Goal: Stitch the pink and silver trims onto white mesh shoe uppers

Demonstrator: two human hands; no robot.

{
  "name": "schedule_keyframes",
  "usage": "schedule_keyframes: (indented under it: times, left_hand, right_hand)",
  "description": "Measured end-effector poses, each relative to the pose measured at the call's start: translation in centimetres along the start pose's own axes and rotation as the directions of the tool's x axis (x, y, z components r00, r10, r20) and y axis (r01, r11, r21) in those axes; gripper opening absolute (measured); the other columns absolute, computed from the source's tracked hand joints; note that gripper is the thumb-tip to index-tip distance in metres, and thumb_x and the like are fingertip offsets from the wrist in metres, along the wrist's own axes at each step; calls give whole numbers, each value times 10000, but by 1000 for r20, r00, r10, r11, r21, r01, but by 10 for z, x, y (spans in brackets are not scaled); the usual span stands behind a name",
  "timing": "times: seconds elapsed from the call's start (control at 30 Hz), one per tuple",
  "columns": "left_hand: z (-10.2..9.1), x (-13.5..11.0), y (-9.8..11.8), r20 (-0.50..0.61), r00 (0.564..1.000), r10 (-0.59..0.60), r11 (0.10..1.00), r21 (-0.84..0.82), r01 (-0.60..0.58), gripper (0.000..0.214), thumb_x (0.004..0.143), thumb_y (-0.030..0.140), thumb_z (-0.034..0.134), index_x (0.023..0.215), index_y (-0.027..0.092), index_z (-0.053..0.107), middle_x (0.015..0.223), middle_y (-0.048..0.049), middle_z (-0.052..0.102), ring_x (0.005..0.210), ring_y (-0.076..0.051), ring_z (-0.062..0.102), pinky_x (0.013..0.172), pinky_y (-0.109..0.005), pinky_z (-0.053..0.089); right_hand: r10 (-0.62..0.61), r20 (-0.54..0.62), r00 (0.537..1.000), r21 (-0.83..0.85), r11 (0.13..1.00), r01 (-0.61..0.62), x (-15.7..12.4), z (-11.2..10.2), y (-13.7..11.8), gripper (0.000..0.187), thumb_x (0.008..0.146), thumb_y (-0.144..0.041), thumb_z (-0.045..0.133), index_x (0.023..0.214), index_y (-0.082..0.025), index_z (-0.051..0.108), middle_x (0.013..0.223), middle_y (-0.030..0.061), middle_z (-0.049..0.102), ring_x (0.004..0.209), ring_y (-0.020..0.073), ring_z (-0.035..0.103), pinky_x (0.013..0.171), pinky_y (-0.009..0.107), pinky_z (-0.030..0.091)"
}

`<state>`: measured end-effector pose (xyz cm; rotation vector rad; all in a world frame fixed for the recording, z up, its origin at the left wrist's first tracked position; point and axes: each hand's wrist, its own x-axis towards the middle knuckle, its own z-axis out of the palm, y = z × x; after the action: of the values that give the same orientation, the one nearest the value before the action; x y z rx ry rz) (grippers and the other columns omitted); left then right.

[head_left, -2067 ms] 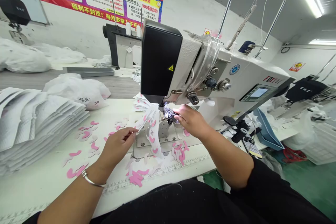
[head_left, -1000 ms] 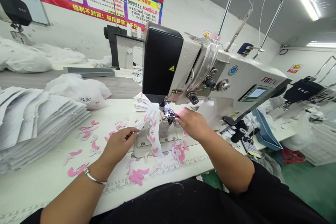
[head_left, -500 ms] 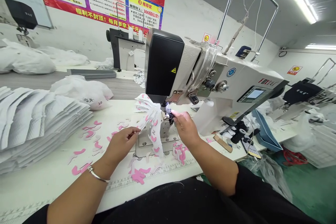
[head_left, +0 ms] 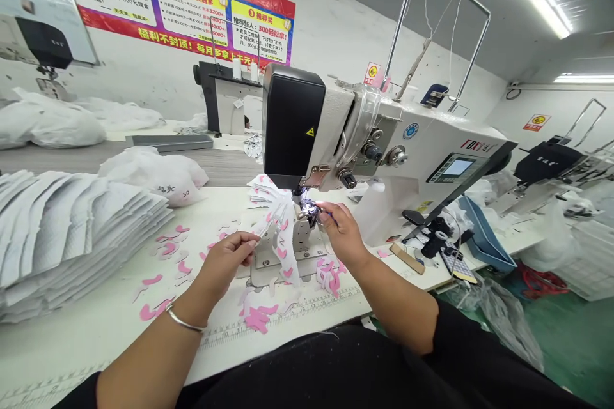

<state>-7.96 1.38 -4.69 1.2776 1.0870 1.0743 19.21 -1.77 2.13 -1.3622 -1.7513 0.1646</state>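
Your right hand has shifted, fingertips curled beside steel presser foot, grip unclear; left hand pinches white pink-patched fabric strip, steering it toward needle.

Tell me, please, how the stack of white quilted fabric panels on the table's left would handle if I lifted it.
The white quilted fabric panels look soft and padded, so probably light for their bulk and floppy. Their fanned, offset edges suggest the layers could slide apart if pushed.
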Motion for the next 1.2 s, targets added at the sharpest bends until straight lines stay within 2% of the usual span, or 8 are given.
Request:
schedule_keyframes:
  times: [0.07,0.13,0.23,0.33,0.43,0.57,0.8,1.2]
  left_hand:
    - [2,-2,2,146,987,-70,973,-207,99,272,834,361,691,1036,180,681,811,-19,621,695,-122,569,644,-232,479]
    - [7,-7,6,346,930,-123,898,-361,253,318,863,372,667,1104,164,674,962,-75,656,765,-134,612,680,-238,517]
    - [16,-14,9,570,806,-161,761,-449,469,390,923,466,575,1127,147,667,1015,-114,651,793,-144,633,701,-247,553]
    - [19,-15,5,591,769,-243,698,-444,562,349,926,453,580,967,122,682,812,-64,605,593,-75,541,499,-155,475]
    - [13,-11,-1,512,782,-355,685,-427,590,217,886,323,662,908,108,673,713,-1,521,464,-11,370,352,-103,289]
    - [5,-7,-2,390,832,-394,704,-454,547,166,814,253,739,869,116,662,711,20,484,470,2,340,349,-96,256]
    - [5,-5,-4,328,868,-373,755,-436,489,183,792,264,753,844,125,647,736,14,498,491,-7,364,364,-107,276]
    - [4,-6,-4,335,873,-355,800,-375,469,208,800,298,747,860,115,670,744,7,496,508,-14,352,381,-117,267]
  right_hand:
    - [-25,66,998,-9,1000,26,-6,-1,-8,335,1018,-403,402,1276,-324,601,1096,41,591,977,160,591,873,297,513]
    - [-90,210,974,-64,992,105,-14,3,-17,334,1020,-388,407,1288,-359,604,1061,34,574,910,145,588,805,271,506]
    - [-170,508,844,-186,935,301,-26,19,-30,327,1003,-385,454,1296,-427,593,1030,18,572,797,129,567,676,239,453]
    - [-113,654,748,-248,902,353,-29,30,-38,353,991,-425,471,1334,-412,554,1010,16,601,764,141,576,622,244,414]
    - [-24,561,828,-257,945,202,-17,19,-39,309,991,-407,473,1252,-303,600,1062,35,642,894,175,617,692,271,442]
    - [131,278,952,-353,935,-25,9,-17,-32,255,993,-415,452,1104,-247,607,1073,34,667,945,180,623,729,280,443]
    - [186,289,939,-513,858,-13,30,-30,-26,241,986,-361,431,888,-226,605,893,27,675,733,163,605,571,274,348]
    - [168,283,944,-574,818,26,36,-13,-27,204,968,-325,463,953,-210,631,863,64,666,701,192,599,564,283,335]
